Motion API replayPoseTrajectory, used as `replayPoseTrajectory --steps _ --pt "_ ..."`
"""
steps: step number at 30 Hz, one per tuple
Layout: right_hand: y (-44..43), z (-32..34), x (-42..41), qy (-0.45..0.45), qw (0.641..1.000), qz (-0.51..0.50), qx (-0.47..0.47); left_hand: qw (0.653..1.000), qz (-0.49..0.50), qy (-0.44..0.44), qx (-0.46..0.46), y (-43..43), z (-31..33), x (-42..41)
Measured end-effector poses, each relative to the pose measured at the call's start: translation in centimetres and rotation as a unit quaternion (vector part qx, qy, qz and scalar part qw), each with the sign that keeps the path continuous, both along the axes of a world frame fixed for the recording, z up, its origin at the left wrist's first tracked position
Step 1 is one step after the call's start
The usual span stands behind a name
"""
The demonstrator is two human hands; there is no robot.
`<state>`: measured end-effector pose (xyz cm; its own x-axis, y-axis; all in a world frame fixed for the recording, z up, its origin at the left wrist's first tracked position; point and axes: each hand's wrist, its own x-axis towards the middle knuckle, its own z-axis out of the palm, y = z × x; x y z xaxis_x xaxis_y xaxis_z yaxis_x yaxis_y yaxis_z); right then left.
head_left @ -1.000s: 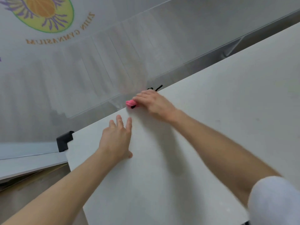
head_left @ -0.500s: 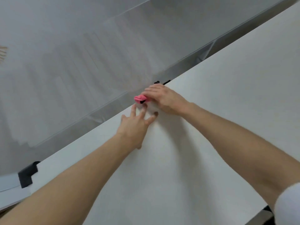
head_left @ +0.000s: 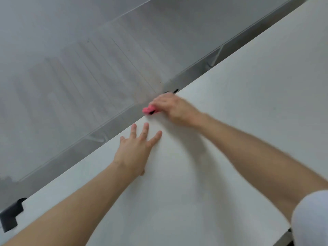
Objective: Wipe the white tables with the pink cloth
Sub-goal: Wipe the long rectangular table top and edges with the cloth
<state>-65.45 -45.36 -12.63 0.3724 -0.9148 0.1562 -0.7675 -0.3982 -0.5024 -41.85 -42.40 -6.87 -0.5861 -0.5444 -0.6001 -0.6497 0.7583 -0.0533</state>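
A white short sleeve (head_left: pixel 311 217) covers the right upper arm

Corner piece: black corner piece (head_left: pixel 11 216), angular, at the left corner of the bench (head_left: pixel 230 174).
Far edge: short black strip (head_left: pixel 174 91), thin, kind unclear.
Beyond far edge: grey surface (head_left: pixel 88 68), faint parallel lines, blurred.

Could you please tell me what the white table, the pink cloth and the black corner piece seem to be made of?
White table: likely laminate or painted board; flat, matte, with soft shadows only.
Pink cloth: soft fabric, bunched under the right hand; blur hides the weave.
Black corner piece: probably moulded plastic or rubber; dull, with rounded edges.
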Motion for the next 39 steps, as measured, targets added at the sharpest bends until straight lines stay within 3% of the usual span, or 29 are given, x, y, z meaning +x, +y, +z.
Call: replayPoseTrajectory --steps 3,4,7,11,14,16,19,22,26,29,31,33,35,37,39 --pt "-1.8 0.5 -13.3 0.122 0.979 -0.162 -0.003 1.0 0.003 0.008 0.0 -0.2 0.1 0.1" --pt "-1.7 0.5 -16.3 0.126 0.97 -0.208 0.002 1.0 0.005 0.013 -0.001 -0.2 0.1 0.1" --pt "-1.5 -0.5 -12.7 0.109 0.955 -0.274 -0.009 1.0 0.006 0.01 0.0 -0.1 0.3 0.0" --pt "0.5 -1.6 3.7 0.008 0.998 -0.063 0.001 1.0 0.004 0.008 -0.007 0.0 0.5 -0.3" --pt "0.8 0.0 3.6 -0.023 0.998 0.033 0.04 1.0 0.01 0.007 0.001 0.1 0.6 -0.3" --pt "-0.4 0.6 -4.6 -0.034 0.998 -0.028 0.049 1.0 0.015 0.011 -0.001 0.1 0.5 -0.2" --pt "-1.8 1.9 -17.9 0.099 0.968 -0.223 0.066 1.0 0.02 0.013 0.003 0.0 0.3 -0.1" --pt "-1.9 0.2 -17.9 0.089 0.951 -0.294 0.03 1.0 0.022 0.016 -0.006 0.1 0.2 0.0" --pt "0.7 -1.6 -0.1 0.032 0.993 -0.112 -0.01 1.0 0.022 0.017 -0.01 0.1 0.4 -0.2" --pt "1.2 0.0 2.3 0.012 1.0 0.001 0.025 1.0 0.019 0.014 -0.009 0.1 0.3 -0.2" --pt "0.2 0.1 -4.6 -0.02 0.998 -0.045 0.023 1.0 0.02 0.014 -0.012 0.0 0.1 -0.1" --pt "-1.2 0.3 -13.3 0.037 0.981 -0.189 0.004 1.0 0.02 0.014 -0.01 0.1 -0.1 0.0" --pt "-1.9 0.3 -19.3 0.094 0.952 -0.286 0.052 0.999 0.025 0.017 -0.012 0.1 -0.2 -0.1" --pt "-2.6 0.2 -19.2 0.114 0.939 -0.316 0.079 1.0 0.025 0.014 -0.011 0.0 -0.3 -0.1" --pt "-2.1 0.4 -13.9 0.077 0.947 -0.302 0.08 0.999 0.027 0.015 -0.009 0.1 -0.3 0.0"
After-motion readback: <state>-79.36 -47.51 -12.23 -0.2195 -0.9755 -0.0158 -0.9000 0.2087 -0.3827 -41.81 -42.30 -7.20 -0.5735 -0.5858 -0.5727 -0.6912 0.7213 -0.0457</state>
